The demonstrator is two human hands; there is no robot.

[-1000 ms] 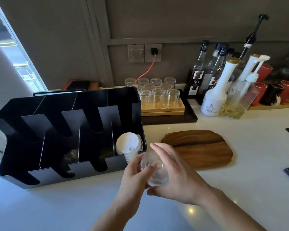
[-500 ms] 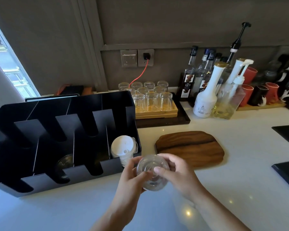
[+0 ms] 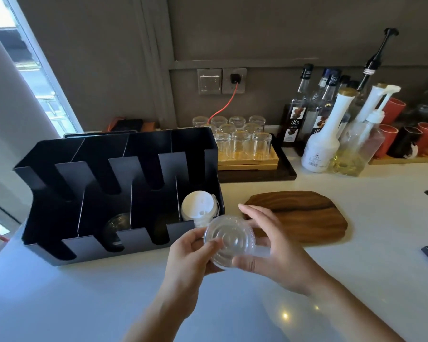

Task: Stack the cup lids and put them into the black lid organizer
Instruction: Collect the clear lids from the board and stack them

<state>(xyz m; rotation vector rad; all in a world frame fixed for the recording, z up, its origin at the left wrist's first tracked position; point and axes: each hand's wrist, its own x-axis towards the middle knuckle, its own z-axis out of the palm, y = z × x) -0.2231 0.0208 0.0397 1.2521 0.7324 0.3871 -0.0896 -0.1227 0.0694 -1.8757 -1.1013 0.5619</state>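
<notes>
Both hands clamp 1 stack of clear lids [image 3: 229, 239] above the counter [image 3: 356, 280], just beside the organizer's [image 3: 124, 169] front right corner: left hand [image 3: 190, 257] under its near edge, right hand [image 3: 269, 253] around its side. White lids [image 3: 198, 206] already fill the rightmost slot; clear ones [image 3: 115, 227] sit 2 slots left. This stack remains. Bottle [image 3: 294, 119] label reads "183".
</notes>
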